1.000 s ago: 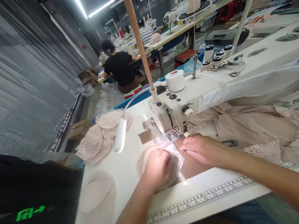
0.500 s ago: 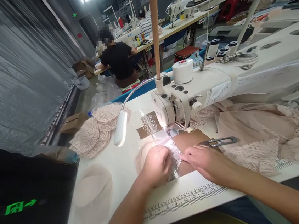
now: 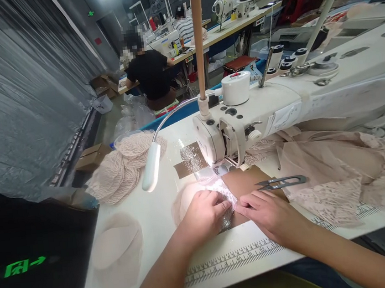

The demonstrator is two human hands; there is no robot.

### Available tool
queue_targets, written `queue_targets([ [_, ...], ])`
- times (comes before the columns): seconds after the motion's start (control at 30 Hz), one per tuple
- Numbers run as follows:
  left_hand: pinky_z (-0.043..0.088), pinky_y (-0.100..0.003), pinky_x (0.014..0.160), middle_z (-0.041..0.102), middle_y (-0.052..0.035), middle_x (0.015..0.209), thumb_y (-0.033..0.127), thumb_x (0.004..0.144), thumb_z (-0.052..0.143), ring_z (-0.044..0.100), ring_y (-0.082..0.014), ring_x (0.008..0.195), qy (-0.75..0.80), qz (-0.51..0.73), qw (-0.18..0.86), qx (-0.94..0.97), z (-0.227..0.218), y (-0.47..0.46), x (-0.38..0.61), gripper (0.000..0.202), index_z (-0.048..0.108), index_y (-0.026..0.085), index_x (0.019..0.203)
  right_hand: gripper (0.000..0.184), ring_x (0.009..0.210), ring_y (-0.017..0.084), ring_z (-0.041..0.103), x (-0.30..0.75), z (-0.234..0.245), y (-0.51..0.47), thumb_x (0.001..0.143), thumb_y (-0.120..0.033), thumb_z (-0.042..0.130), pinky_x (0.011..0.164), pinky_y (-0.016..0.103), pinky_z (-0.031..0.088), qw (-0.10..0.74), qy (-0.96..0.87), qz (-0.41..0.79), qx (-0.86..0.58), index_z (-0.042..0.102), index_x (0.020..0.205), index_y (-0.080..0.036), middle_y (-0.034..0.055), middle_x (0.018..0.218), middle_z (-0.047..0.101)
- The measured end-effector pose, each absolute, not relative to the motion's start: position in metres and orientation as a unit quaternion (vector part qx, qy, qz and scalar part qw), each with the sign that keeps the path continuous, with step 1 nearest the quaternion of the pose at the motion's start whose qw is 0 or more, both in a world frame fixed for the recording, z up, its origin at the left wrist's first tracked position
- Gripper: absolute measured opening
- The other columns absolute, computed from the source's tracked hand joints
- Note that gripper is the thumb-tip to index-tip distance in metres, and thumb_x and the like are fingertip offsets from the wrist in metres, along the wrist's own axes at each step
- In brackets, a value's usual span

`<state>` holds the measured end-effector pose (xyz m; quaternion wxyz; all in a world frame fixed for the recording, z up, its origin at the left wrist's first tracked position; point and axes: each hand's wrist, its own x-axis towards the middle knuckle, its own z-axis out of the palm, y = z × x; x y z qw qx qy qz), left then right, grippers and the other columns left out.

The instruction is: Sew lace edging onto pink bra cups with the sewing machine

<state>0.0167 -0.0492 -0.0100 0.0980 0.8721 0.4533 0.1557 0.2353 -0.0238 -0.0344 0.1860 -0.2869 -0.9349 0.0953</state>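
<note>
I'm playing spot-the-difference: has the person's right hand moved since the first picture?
Yes: the right hand has moved toward the person, farther from the sewing machine head.

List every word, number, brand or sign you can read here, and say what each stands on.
"JUKI": on the far sewing machine.
No words readable: lit green sign at lower left, showing a figure and an arrow.
Too small to read surely: numbers on the ruler scale along the table.
Too blurred: marks on the paper on the near sewing machine.
</note>
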Motion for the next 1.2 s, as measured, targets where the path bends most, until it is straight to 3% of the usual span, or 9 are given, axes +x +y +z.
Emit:
queue_targets([
  [0.5,0.041,-0.034,0.077,0.059,-0.0079,0.097,0.021,0.091,0.048,0.05,-0.02,0.085,0.448,0.114,0.073,0.884,-0.015,-0.051,0.017,0.032,0.059,0.02,0.12,0.032,0.073,0.019,0.044,0.238,-0.036,-0.017,0.087,-0.007,0.037,0.067,0.03,0.033,0.233,-0.929,0.095,-0.273,0.061,0.103,-0.018,0.0057,0.082,0.057],
  [0.67,0.044,-0.036,0.078,0.061,-0.0091,0.101,0.019,0.089,0.048,0.052,-0.0206,0.087,0.45,0.138,0.081,0.878,-0.01,-0.05,0.018,0.032,0.06,0.021,0.119,0.037,0.071,0.02,0.042,0.23,-0.041,-0.015,0.081,-0.001,0.037,0.066,0.031,0.032,0.221,-0.924,0.065,-0.304,0.062,0.103,-0.016,0.0062,0.078,0.054],
  [0.87,0.05,-0.037,0.078,0.055,-0.011,0.128,0.009,0.086,0.042,0.053,-0.0221,0.092,0.491,0.154,0.071,0.855,-0.008,-0.041,0.019,0.041,0.053,0.015,0.125,0.03,0.068,0.018,0.04,0.226,-0.037,-0.014,0.077,0.003,0.039,0.062,0.029,0.029,0.204,-0.924,0.061,-0.316,0.062,0.086,-0.015,0.0045,0.074,0.051],
  [1.2,0.052,-0.038,0.073,0.058,-0.0111,0.128,0.01,0.085,0.042,0.052,-0.0225,0.083,0.487,0.092,0.003,0.869,-0.011,-0.034,0.025,0.038,0.058,0.008,0.119,0.031,0.07,0.018,0.039,0.227,-0.049,-0.014,0.076,0.004,0.039,0.065,0.029,0.028,0.223,-0.92,0.06,-0.316,0.06,0.088,-0.017,0.0045,0.077,0.05],
])
